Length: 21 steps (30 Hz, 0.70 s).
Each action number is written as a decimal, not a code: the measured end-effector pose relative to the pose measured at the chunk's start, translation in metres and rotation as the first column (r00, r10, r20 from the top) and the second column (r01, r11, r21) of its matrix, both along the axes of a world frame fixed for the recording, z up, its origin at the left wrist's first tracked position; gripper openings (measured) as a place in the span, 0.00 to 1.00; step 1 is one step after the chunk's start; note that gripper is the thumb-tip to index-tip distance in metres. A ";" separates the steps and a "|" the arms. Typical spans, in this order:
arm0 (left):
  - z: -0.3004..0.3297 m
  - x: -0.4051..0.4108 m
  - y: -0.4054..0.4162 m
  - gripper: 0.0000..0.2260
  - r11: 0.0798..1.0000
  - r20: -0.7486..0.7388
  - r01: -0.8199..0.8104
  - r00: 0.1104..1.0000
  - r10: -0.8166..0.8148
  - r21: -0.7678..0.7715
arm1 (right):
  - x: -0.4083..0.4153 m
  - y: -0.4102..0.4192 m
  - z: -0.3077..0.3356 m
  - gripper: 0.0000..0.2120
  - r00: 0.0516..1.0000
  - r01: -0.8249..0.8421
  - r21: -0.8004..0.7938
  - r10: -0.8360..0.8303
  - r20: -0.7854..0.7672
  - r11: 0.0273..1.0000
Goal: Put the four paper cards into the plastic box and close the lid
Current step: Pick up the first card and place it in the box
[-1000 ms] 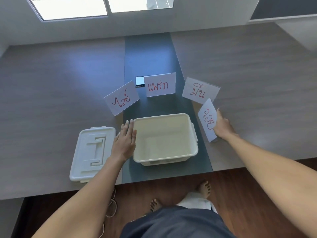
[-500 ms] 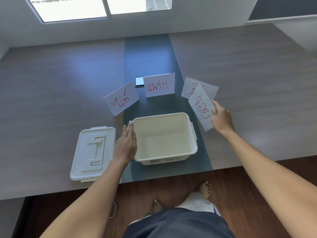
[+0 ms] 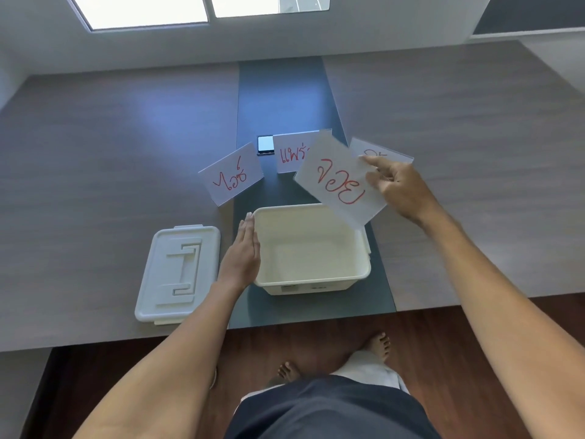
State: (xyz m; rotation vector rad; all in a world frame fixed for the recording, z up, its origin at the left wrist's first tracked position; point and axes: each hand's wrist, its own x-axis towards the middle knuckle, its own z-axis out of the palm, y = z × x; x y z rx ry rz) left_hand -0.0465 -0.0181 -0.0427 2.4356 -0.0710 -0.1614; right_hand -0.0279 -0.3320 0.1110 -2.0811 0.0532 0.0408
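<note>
White plastic lid (image 3: 179,274) lies flat on the grey table (image 3: 95,172), far left. Next, the left hand (image 3: 242,258) rests with fingers straight and together against the left wall of the open, empty plastic box (image 3: 311,248). Beyond the box lie a card (image 3: 231,178), a small dark phone (image 3: 265,144), and a second card (image 3: 289,155). Above the box's far right corner, the right hand (image 3: 397,186) pinches a raised card (image 3: 340,180) with red writing, partly hiding a fourth card (image 3: 380,152).

A home, most likely: bare feet (image 3: 376,343) on a dark wood plank floor (image 3: 474,327), a long grey wood-grain surface (image 3: 110,153) under windows (image 3: 205,7) (plain white wall between them).
</note>
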 end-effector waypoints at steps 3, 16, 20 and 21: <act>-0.001 0.001 -0.003 0.23 0.999 0.002 -0.015 1.000 0.015 -0.034 | -0.003 0.004 -0.004 0.16 0.984 -0.148 -0.016 0.145 -0.104 0.989; -0.004 0.005 -0.007 0.23 0.992 0.009 -0.047 0.999 0.049 -0.115 | -0.005 0.040 -0.020 0.17 0.840 -0.492 -0.172 0.413 -0.351 0.853; -0.006 0.006 -0.007 0.24 0.991 0.015 -0.043 0.999 0.045 -0.126 | -0.010 0.042 -0.045 0.17 0.797 -0.519 -0.158 0.409 -0.445 0.840; -0.006 0.006 -0.008 0.24 0.991 0.016 -0.042 0.999 0.044 -0.126 | -0.011 0.042 -0.051 0.17 0.783 -0.529 -0.158 0.408 -0.470 0.834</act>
